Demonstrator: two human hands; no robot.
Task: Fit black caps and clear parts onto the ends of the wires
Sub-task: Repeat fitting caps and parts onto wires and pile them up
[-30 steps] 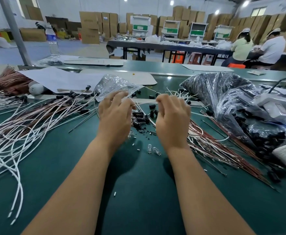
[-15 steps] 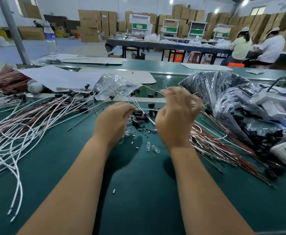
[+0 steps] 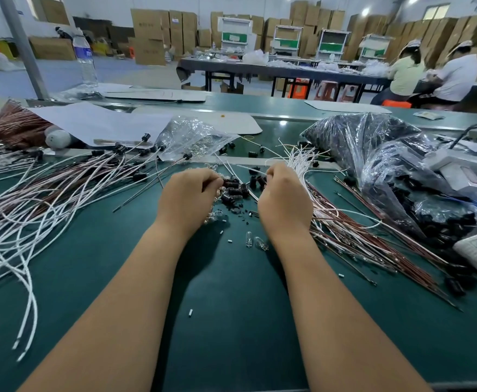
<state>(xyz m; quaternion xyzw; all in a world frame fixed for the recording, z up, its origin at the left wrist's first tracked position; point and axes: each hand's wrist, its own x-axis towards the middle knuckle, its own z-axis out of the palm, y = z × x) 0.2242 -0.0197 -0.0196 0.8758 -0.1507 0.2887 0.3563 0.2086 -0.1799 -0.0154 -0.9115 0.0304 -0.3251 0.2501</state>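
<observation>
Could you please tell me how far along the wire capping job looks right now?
Done: capped wires piled left, black caps on their ends. In hand: left hand and right hand curl over loose black caps; their grip is hidden. Left: a bundle of uncapped wires on the right, and two clear parts.

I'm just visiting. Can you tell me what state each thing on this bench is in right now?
Left hand: curled, fingertips at the caps.
Right hand: curled, pinching wires.
Black caps: loose pile between the hands.
Clear parts: two lying loose.
Capped wires: fanned out, left.
Uncapped wires: bundled, right.
Clear bag: crumpled, open.
Bottle: upright.
</observation>
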